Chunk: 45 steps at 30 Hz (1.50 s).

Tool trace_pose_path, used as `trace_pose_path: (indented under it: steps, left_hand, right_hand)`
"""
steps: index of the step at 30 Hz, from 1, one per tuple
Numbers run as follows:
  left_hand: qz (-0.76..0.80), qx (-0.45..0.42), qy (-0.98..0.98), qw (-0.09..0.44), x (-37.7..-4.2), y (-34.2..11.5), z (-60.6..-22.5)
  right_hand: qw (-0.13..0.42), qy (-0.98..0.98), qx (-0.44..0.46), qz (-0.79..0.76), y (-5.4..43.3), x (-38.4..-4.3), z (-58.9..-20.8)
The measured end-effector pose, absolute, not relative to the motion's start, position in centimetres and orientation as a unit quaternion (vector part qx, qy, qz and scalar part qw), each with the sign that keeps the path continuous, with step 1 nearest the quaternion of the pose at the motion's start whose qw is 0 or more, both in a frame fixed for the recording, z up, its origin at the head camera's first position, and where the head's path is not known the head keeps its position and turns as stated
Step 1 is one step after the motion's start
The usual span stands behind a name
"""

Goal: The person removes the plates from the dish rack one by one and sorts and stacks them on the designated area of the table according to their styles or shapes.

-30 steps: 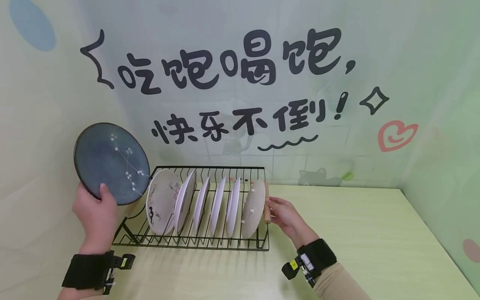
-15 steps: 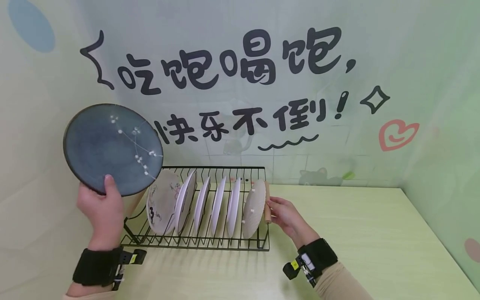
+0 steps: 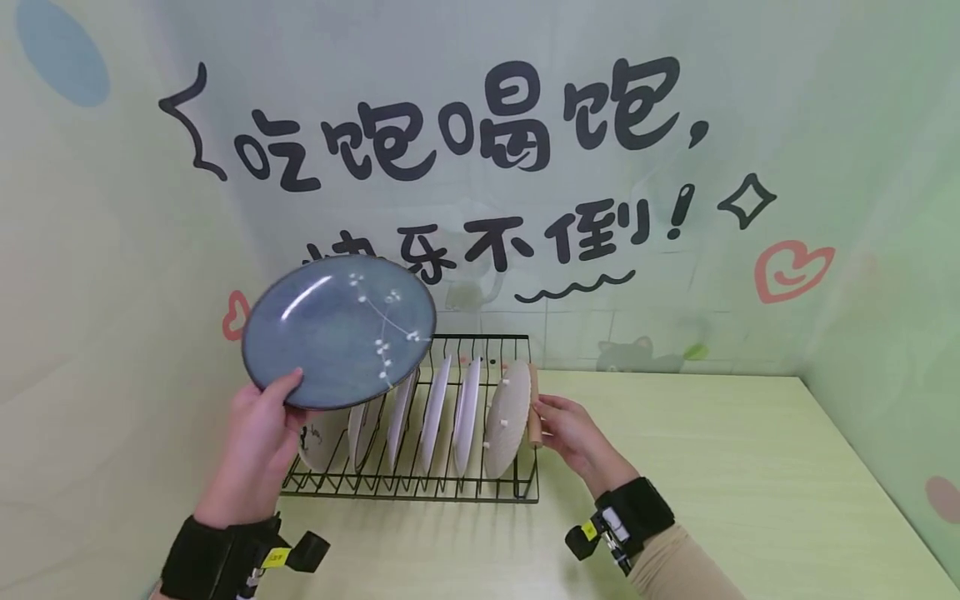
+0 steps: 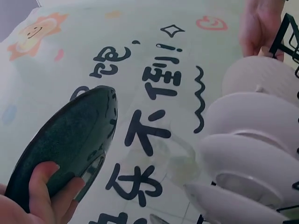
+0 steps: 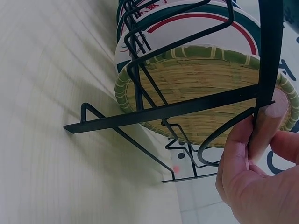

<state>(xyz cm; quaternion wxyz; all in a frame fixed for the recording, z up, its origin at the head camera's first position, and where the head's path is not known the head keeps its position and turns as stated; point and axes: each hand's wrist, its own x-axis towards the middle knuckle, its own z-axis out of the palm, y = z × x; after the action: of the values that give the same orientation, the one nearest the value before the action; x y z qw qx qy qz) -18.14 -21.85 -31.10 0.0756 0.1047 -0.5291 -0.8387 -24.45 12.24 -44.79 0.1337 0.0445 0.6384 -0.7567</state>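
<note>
My left hand grips a blue-grey plate by its lower left rim, thumb on the face. White blossom sprigs decorate the plate's right side. It is held in the air in front of the left part of a black wire dish rack and hides some of it. In the left wrist view, fingers lie against the plate's dark underside. At the rack's right end, my right hand holds the wooden handle between thumb and fingers, clearly seen in the right wrist view.
Several white plates stand upright in the rack. Rightmost is a round plate with a woven-bamboo face. A pale wood-look table carries the rack. Behind it hangs a printed backdrop with black lettering.
My left hand first raised the blue-grey plate, then moved it right and lower, tilting it flatter, over the rack's left part. The right hand stays on the handle.
</note>
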Motion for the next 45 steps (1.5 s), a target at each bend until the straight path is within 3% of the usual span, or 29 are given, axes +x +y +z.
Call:
trace_pose_path:
  steps: [12,24,37,41,45]
  left_hand:
    - [-0.816,0.056,-0.573,-0.05,-16.8,-18.1,-33.5]
    - [-0.813,0.048,-0.574,-0.079,-16.3,-15.1,-35.6]
    - [-0.798,0.043,-0.592,-0.103,-16.1,-13.3,-36.5]
    - [-0.797,0.039,-0.594,-0.101,-16.3,-12.9,-36.8]
    - [-0.797,0.041,-0.595,-0.096,-16.3,-12.6,-37.0]
  right_hand:
    - [0.134,0.627,0.041,-0.766,12.1,-24.2,-45.1]
    - [0.115,0.65,0.047,-0.75,11.8,-24.2,-45.2]
    - [0.044,0.714,0.077,-0.695,11.9,-23.1,-45.4]
    - [0.026,0.694,0.096,-0.713,12.7,-22.7,-44.6]
    - [0.042,0.623,0.093,-0.775,14.0,-21.9,-42.6]
